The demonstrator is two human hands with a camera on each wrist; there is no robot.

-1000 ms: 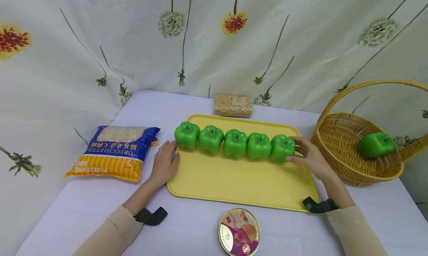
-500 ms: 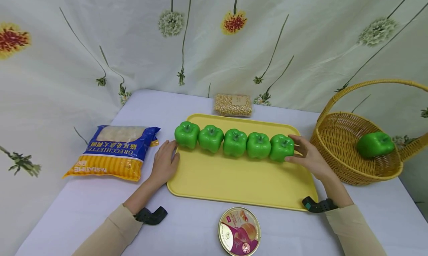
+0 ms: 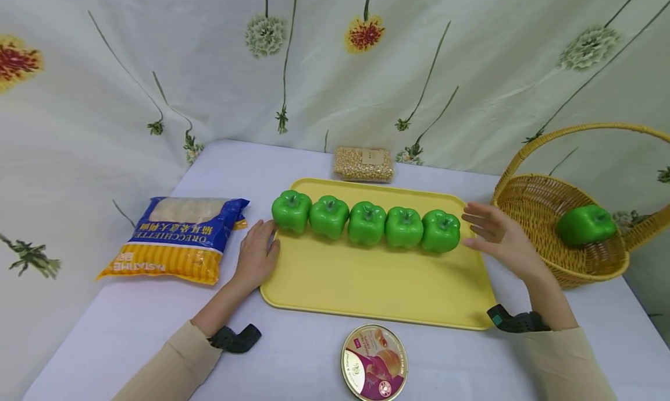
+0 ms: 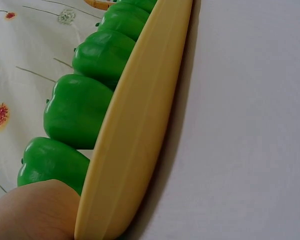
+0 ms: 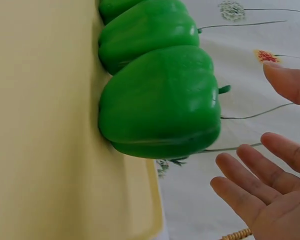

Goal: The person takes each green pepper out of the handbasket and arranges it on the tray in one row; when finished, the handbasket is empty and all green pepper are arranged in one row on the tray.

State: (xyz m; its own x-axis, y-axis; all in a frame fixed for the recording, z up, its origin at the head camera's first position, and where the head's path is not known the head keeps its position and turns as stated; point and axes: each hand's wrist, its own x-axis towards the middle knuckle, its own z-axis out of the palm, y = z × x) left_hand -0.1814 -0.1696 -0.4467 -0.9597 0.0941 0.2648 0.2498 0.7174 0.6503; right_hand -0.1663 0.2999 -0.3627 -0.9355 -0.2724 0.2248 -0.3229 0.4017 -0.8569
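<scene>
Several green bell peppers stand in a row across the yellow tray [image 3: 377, 284], stems up. My left hand [image 3: 256, 255] rests at the tray's left edge, fingers lying beside the leftmost bell pepper [image 3: 291, 211]. In the left wrist view, part of that hand [image 4: 35, 212] shows low by the tray's rim. Over the tray's right edge, my right hand [image 3: 499, 235] is apart from the rightmost bell pepper [image 3: 441, 231], holding nothing. The right wrist view shows its fingers spread, with a gap between them and that same bell pepper [image 5: 162, 105].
A wicker basket [image 3: 539, 209] with a tall handle stands at the right, one green bell pepper [image 3: 586, 224] lying inside. At the left lies an orecchiette pasta bag [image 3: 178, 238]. A pack of pale grains [image 3: 363, 164] sits behind the tray, a round tin [image 3: 374, 363] in front.
My right hand has let go of the rightmost bell pepper and drawn away to the right, its fingers opening. The left hand and the row of bell peppers have stayed in place.
</scene>
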